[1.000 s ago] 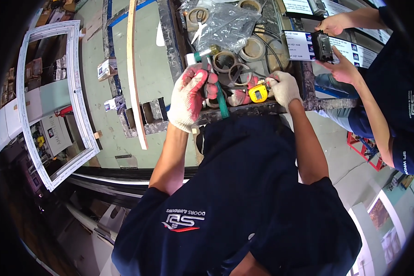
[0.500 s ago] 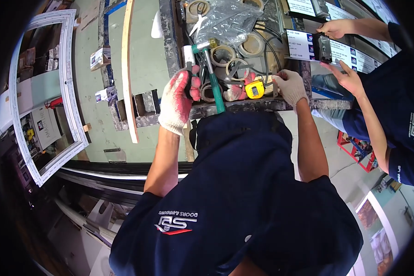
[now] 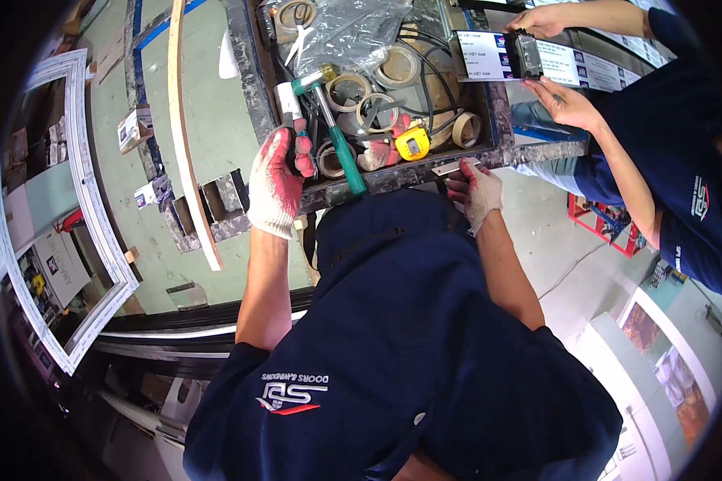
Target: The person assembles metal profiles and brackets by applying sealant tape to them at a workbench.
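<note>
At the front left corner of the tool tray, my left hand, in a white glove with pink-coated fingers, is closed round a dark, handle-like object, mostly hidden by the fingers. Just beyond them is a white cylindrical piece. Beside that hand lies a hammer with a green handle, its grip end over the tray's front edge. My right hand, gloved alike, pinches a thin flat metal piece at the tray's front edge. A yellow tape measure lies between the hands, near a tape roll.
More tape rolls, scissors, black cable and a clear plastic bag fill the tray. A long wooden strip and a white frame are at left. At right a co-worker's hands hold a dark part over a film-covered profile.
My right hand has drawn back from the tray's right side to its front edge, where the flat metal piece now shows in its fingers. My left hand keeps its grip. The whole view has shifted.
</note>
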Tool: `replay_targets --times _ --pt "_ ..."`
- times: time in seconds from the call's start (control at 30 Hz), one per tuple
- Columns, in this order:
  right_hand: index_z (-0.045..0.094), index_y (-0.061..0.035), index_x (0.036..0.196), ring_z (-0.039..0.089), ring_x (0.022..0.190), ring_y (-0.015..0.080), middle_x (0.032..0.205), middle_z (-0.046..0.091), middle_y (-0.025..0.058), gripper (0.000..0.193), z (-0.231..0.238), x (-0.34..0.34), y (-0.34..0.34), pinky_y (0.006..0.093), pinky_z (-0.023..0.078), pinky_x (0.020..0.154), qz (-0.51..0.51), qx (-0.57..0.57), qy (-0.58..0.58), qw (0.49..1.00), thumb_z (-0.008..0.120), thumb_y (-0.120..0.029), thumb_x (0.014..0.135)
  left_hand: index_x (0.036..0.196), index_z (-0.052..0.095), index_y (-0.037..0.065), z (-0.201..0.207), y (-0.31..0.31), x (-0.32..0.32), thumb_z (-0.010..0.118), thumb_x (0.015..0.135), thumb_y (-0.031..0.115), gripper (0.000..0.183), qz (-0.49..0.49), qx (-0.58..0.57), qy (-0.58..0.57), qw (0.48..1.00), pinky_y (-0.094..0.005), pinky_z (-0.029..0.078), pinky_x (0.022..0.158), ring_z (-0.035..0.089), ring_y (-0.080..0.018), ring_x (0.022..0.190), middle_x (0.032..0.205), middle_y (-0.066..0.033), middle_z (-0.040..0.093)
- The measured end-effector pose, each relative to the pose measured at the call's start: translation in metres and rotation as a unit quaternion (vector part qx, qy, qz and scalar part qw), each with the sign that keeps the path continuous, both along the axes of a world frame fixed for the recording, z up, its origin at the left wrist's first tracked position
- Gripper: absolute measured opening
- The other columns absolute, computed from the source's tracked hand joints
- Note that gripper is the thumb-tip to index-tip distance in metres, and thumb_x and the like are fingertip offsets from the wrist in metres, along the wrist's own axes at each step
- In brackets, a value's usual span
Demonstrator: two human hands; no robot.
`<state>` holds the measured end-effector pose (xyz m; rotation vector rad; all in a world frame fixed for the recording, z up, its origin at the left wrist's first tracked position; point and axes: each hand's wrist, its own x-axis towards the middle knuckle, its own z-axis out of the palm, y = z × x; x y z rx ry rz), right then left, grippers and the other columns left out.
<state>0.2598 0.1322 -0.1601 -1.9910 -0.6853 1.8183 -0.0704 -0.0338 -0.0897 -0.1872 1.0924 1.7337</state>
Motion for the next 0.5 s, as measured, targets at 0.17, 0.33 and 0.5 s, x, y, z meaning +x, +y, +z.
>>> replay_targets --times 0.17,0.33,0.5 --pt "0.066 -0.0072 0.096 0.065 0.051 0.0184 0.074 0.069 0.0071 0.027 0.01 -0.017 -0.009 0.0325 0.051 0.04 -0.01 0.008 -0.045 0.999 0.077 -0.032 0.099 0.135 0.064 -0.003 -0.002 0.003 -0.006 0.056 0.112 0.024 0.036 -0.039 -0.014 0.012 0.999 -0.0275 0.046 0.062 0.056 -0.0125 0.067 0.089 -0.0043 0.067" --pt "0.066 -0.0088 0.078 0.052 0.042 0.0111 0.064 0.063 0.0029 0.037 0.021 -0.015 -0.009 0.0295 0.039 0.037 0.158 0.076 -0.266 0.948 0.081 -0.039 0.093 0.134 0.064 -0.004 -0.001 -0.008 -0.021 0.057 0.112 0.023 0.037 -0.056 -0.019 0.013 0.998 -0.0281 0.047 0.062 0.057 -0.0126 0.069 0.09 -0.0044 0.067" --pt "0.078 0.0003 0.093 0.075 0.077 0.0243 0.083 0.077 0.0162 0.039 0.05 -0.045 -0.011 0.0371 0.056 0.074 0.262 0.279 -0.297 0.875 0.079 -0.039 0.09 0.132 0.063 -0.005 -0.005 -0.025 -0.029 0.056 0.112 0.019 0.033 -0.027 0.003 0.054 0.998 -0.0283 0.048 0.066 0.058 -0.0133 0.073 0.092 -0.0043 0.066"
